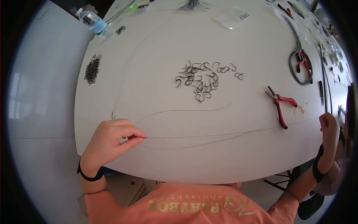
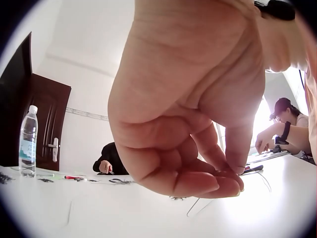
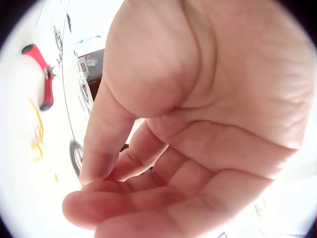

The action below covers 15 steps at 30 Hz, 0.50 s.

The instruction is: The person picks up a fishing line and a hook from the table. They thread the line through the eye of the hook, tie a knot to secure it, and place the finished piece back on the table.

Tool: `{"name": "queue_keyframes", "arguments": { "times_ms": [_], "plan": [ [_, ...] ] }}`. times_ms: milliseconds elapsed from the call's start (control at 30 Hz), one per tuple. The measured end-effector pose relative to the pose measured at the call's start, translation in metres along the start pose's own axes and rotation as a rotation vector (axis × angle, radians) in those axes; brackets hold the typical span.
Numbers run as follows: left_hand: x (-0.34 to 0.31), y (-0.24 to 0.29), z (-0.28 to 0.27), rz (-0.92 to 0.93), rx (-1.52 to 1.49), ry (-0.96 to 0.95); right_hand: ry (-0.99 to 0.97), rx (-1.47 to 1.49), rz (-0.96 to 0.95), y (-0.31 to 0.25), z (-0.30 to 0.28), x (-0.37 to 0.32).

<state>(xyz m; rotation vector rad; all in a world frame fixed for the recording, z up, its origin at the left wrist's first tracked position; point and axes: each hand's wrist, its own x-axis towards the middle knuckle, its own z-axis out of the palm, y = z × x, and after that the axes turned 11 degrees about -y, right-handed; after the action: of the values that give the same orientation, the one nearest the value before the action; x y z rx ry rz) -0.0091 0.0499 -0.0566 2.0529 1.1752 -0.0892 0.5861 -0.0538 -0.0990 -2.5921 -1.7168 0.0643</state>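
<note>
My left hand [image 1: 116,139] pinches a thin fishing line [image 1: 186,136] between thumb and index finger, low over the table's near left. From there the line runs across to my right hand [image 1: 329,127], whose thumb and fingertips pinch it at the table's right edge. Below the taut stretch a second strand sags, and a loose tail [image 1: 186,110] curves up toward the middle. Just above the left hand lies a single fish hook [image 1: 113,116], with a long thin line leading from it to the far side. Red-handled pliers [image 1: 278,106] lie with jaws apart left of the right hand.
Loose hooks [image 1: 203,83] are heaped mid-table, with a denser pile [image 1: 92,70] at the left edge. A water bottle [image 1: 96,24] tilts in the head view at the far left. Yellow scraps [image 1: 300,110], coiled cable [image 1: 292,69] and more tools lie right. Other people sit around the table.
</note>
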Motion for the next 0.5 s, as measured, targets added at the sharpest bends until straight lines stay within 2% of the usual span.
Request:
{"name": "queue_keyframes", "arguments": {
  "times_ms": [100, 133, 167, 200, 233, 300, 333, 367, 400, 433, 467, 500],
  "plan": [
    [0.008, 0.001, 0.005, 0.018, 0.003, -0.020, 0.054, 0.065, 0.074, 0.039, -0.004, 0.020],
    [0.010, 0.001, 0.007, 0.029, -0.003, -0.025, 0.071, 0.019, 0.126, 0.070, -0.004, 0.035],
    [0.011, 0.002, 0.009, 0.028, 0.027, -0.049, 0.145, 0.076, 0.137, 0.068, -0.012, 0.043],
    [0.015, 0.003, 0.010, 0.037, 0.059, -0.071, 0.088, 0.320, 0.150, 0.065, -0.030, 0.054],
    [0.017, 0.005, 0.012, 0.075, 0.053, -0.077, 0.081, 0.506, 0.076, 0.083, -0.041, 0.074],
    [0.017, 0.009, 0.014, 0.057, 0.080, -0.183, 0.167, 1.033, 0.000, 0.042, -0.076, 0.082],
    [0.017, 0.010, 0.015, 0.061, 0.080, -0.209, 0.115, 1.263, -0.174, 0.068, -0.085, 0.104],
    [0.019, 0.013, 0.017, 0.097, 0.082, -0.218, 0.096, 1.580, -0.429, 0.087, -0.093, 0.127],
    [0.019, 0.016, 0.019, 0.091, 0.066, -0.223, 0.635, 1.687, -0.066, 0.030, -0.112, 0.137],
    [0.019, 0.017, 0.020, 0.077, 0.051, -0.225, 0.780, 1.716, -0.122, 0.006, -0.127, 0.140],
    [0.019, 0.015, 0.021, 0.113, 0.071, -0.239, 0.894, 1.592, -0.229, -0.008, -0.139, 0.145],
    [0.019, 0.015, 0.023, 0.120, 0.074, -0.243, 0.854, 1.429, -0.458, 0.019, -0.146, 0.155]
  ]
}}
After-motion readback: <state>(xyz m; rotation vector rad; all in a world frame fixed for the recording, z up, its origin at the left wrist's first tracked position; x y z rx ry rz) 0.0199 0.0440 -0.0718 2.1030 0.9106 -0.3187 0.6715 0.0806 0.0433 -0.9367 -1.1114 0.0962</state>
